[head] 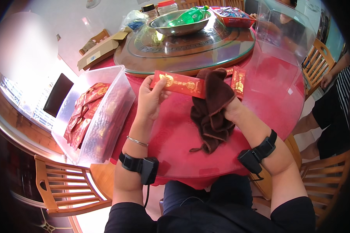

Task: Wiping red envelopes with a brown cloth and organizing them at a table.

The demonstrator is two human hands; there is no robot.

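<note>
My left hand (154,94) pinches one end of a flat red packet (179,84) with gold print, thumb on top. The other end of the packet meets a dark brown cloth (215,116), which covers most of my right hand (232,110). Only the wrist and part of that palm show; its fingers are hidden in the cloth. The cloth's loose end hangs bunched down to the red tabletop (175,139). Just past my right hand lie more red packets (238,81). To the left, a clear plastic bin (121,102) holds many similar red packets (86,113).
A glass-topped turntable (189,55) carries a metal basin (179,24) with a green bottle (189,16). Beside it stand a red basket (234,19), a clear box (283,38) and a cardboard box (100,51). Wooden chairs (73,186) surround the table. People (332,110) are at the right.
</note>
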